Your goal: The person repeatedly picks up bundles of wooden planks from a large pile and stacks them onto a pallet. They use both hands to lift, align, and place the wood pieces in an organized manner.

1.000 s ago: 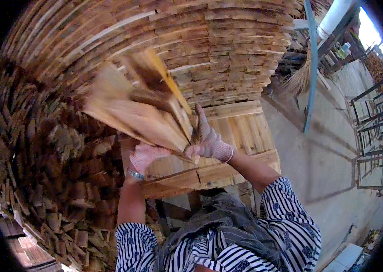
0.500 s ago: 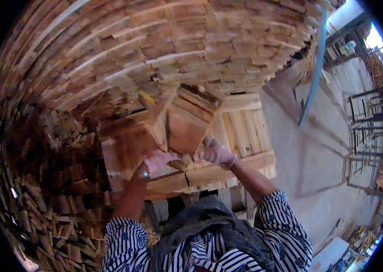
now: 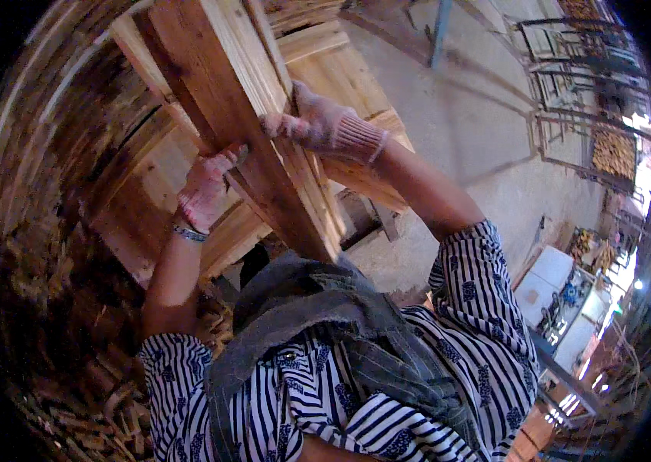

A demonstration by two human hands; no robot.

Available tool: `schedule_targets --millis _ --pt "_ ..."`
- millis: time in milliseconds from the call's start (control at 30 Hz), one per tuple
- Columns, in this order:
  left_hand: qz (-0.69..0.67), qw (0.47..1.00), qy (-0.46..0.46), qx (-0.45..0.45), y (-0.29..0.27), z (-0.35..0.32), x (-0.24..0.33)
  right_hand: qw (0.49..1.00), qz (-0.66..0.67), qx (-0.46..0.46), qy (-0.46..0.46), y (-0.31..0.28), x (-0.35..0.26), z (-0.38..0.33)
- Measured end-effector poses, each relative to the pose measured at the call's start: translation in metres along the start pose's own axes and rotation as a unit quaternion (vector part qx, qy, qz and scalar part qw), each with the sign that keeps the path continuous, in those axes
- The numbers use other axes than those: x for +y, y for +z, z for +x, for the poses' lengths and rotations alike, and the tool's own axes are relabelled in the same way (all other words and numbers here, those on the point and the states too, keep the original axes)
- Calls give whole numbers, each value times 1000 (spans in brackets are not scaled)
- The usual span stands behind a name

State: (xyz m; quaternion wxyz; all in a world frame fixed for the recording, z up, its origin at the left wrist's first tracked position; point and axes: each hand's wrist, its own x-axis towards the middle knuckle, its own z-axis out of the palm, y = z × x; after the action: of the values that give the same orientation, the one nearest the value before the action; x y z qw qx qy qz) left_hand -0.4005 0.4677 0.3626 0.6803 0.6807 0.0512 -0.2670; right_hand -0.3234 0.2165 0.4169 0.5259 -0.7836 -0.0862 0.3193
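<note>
A bundle of long wooden boards [image 3: 221, 81] slants across the view, its near end close to my apron [image 3: 287, 304]. My left hand [image 3: 208, 189], in a pale pinkish knit glove, is closed on the bundle's left edge, with the thumb over the top. On the opposite edge, my right hand [image 3: 324, 123] grips the boards in a matching glove, its fingertips partly hidden behind them. Under the bundle lies a low stack of wood [image 3: 341, 69] with a flat top of side-by-side boards.
Stacked wood [image 3: 56, 131] rises on the far left, blurred. Scrap pieces [image 3: 110, 408] lie at the lower left. To the right are a concrete floor [image 3: 464, 115], dark metal racks [image 3: 572, 77] and a white-topped table [image 3: 545, 277] with small items. A blue post [image 3: 441, 31] stands at the back.
The boards have swung from a short, end-on look to lying lengthwise toward my body, raised in both hands. My view has turned right, and my hands are farther apart.
</note>
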Motion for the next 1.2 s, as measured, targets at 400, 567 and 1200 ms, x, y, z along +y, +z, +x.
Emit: schedule_targets --millis 400,567,1200 --pt "-43 994 -38 93 3 28 -85 933 -319 143 83 39 92 8" --pt "-118 947 -242 172 -42 -57 -82 912 -368 148 106 83 77 -16" --pt "161 898 -245 328 -78 -112 -216 848 -475 213 101 130 108 8"
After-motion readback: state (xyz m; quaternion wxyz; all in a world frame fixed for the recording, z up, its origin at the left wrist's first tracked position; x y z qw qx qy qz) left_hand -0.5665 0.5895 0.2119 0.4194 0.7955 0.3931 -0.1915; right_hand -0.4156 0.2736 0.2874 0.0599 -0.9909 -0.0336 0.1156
